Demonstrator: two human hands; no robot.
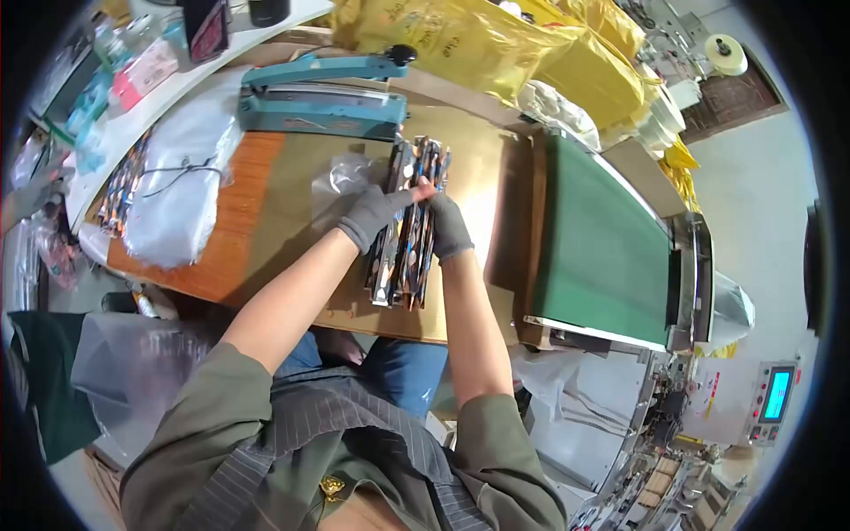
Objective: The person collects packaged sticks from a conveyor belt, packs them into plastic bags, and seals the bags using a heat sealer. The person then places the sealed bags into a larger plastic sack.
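Note:
My left hand (376,215) and my right hand (449,223), both in grey fingerless gloves, are closed around a bundle of long, slim, dark printed packets (409,252) with orange, white and blue marks. The hands grip it from either side, thumbs near its upper part. The bundle is over the brown work surface (292,239), its length running away from me. Just left of it lies a clear plastic bag (347,174), partly behind my left hand. Beyond stands a teal hand sealer (323,102) with a black knob on its lever.
A stack of clear bags (181,186) lies left, with more printed packets (119,190) beside it. On the right is a green conveyor belt (606,239). Yellow sacks (460,40) stand behind. Another person's gloved hand (40,190) shows at the left edge.

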